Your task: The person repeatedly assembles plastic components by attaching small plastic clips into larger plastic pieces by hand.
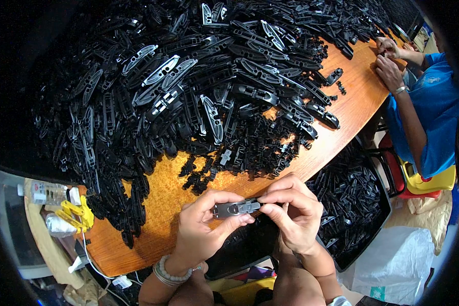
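Observation:
Between my two hands, just past the table's near edge, is a small black plastic part point(235, 208) with a glossy top. My left hand point(207, 219) pinches its left end between thumb and fingers. At its right end, the thumb and fingers of my right hand point(294, 211) are closed on it; whether they also hold a smaller piece is hidden. Beyond my hands, a heap of small black clip-like pieces point(255, 145) lies on the wooden table point(171, 178). Behind it rises a large pile of long, curved black plastic parts point(163, 71).
Right of my hands, a black bin point(349, 199) holds many black parts. A co-worker in a blue shirt point(428, 117) works at the far right. White plastic bags point(392, 260) lie at lower right. A yellow tool point(76, 213), a clear bottle point(46, 194) and a white cable point(89, 257) are at left.

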A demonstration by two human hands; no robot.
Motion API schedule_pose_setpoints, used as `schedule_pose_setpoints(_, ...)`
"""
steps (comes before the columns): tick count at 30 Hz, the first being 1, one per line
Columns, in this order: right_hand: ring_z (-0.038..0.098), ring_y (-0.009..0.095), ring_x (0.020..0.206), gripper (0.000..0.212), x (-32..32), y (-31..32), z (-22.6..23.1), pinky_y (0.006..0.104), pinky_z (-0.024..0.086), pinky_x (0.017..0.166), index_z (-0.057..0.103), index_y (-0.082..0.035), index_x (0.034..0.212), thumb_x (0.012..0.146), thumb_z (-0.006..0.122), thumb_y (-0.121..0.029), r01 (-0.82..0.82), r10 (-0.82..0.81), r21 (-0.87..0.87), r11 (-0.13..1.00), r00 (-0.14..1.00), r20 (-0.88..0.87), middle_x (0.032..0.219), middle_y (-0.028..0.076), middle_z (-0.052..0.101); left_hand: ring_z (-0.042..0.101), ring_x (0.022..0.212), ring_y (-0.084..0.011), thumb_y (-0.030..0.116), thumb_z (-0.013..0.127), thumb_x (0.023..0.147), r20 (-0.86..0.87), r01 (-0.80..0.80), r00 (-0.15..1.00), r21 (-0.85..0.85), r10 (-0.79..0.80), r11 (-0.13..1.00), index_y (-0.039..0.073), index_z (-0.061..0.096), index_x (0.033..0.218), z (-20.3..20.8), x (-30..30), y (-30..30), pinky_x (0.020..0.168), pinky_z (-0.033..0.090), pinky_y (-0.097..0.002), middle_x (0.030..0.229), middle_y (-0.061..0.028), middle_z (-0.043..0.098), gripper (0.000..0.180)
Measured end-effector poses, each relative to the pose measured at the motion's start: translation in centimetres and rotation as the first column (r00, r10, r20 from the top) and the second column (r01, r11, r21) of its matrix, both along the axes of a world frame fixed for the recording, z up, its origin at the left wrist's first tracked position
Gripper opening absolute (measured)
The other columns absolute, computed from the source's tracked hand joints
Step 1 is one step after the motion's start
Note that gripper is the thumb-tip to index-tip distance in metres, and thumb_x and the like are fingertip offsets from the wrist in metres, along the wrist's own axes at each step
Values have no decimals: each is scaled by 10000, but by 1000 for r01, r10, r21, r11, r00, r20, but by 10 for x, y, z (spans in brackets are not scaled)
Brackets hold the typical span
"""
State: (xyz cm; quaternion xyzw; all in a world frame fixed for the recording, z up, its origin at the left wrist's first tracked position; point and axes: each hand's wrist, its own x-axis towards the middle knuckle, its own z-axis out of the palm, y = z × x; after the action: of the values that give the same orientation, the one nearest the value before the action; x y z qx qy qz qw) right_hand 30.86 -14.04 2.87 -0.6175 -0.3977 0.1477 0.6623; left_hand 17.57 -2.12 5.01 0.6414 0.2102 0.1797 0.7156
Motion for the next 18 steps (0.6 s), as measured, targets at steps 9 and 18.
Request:
schedule_pose_setpoints(9, 623, 242, 863, 241, -4, 1, 5, 311, 488, 747, 690, 9, 913, 698, 764, -71, -33, 34, -15, 999, 997, 72, 946, 147, 654, 675, 781, -174, -51, 655, 790, -21, -25, 999, 145, 29, 989, -45, 591, 977, 11, -1, -2, 707, 545, -267, 917, -131, 655, 197)
schedule_pose_setpoints(18, 663, 225, 744, 168, 11, -13, 5, 262, 497, 669, 708, -16, 914, 746, 704, 0, -467, 458, -198, 862, 884, -92, 858, 129, 694, 605, 590, -157, 101, 702, 790, -198, 20, 976, 484, 87, 875, 19, 623, 848, 22, 24, 41, 542, 483, -277, 731, -85, 632, 128)
